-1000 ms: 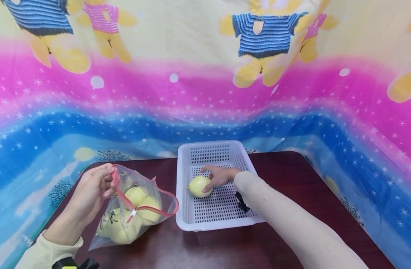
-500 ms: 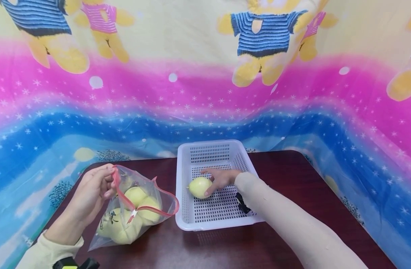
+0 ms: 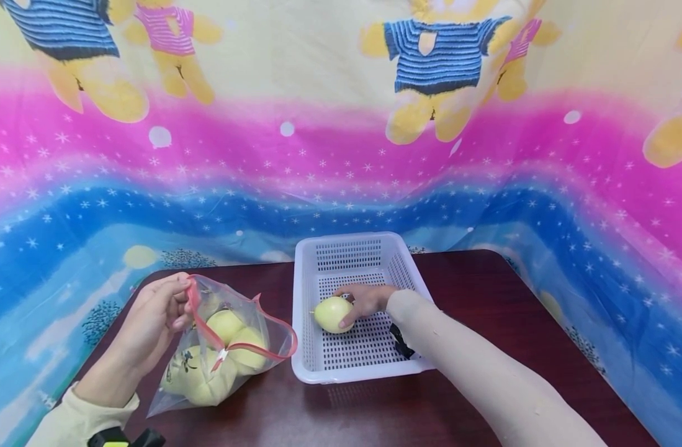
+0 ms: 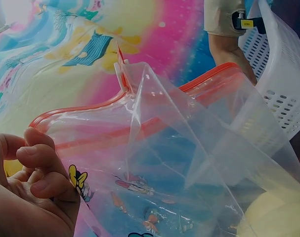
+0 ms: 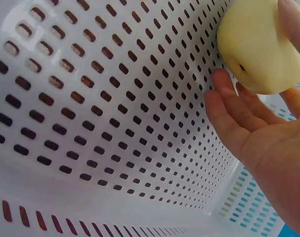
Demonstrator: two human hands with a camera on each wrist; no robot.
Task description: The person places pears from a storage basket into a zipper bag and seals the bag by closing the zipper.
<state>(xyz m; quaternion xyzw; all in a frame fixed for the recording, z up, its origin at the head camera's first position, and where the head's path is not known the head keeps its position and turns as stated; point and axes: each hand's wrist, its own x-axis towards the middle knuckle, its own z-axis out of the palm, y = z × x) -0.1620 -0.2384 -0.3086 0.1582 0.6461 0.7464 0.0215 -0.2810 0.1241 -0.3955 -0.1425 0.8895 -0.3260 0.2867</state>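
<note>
In the head view, my left hand (image 3: 153, 316) pinches the red-edged rim of a clear zip bag (image 3: 212, 344) holding several pale yellow-green fruits (image 3: 226, 326). The bag's mouth gapes toward the basket. Inside the white basket (image 3: 363, 375), my right hand (image 3: 367, 301) grips a single pale fruit (image 3: 332, 314), thumb on its near side. From the right wrist view, the fingers of my right hand (image 5: 268, 133) curl beneath the fruit (image 5: 261, 47), beside the perforated basket wall. The left wrist view shows my left fingers at the bag's red rim (image 4: 80, 109).
The basket stands on a dark red-brown table (image 3: 463, 279), just right of the bag. A patterned cloth (image 3: 341, 155) with bears and snowflakes hangs behind and at both sides of the table.
The fruit in the basket has shifted slightly toward the near side and right, and the right hand's fingers have closed more around it. The left hand and bag have hardly moved.
</note>
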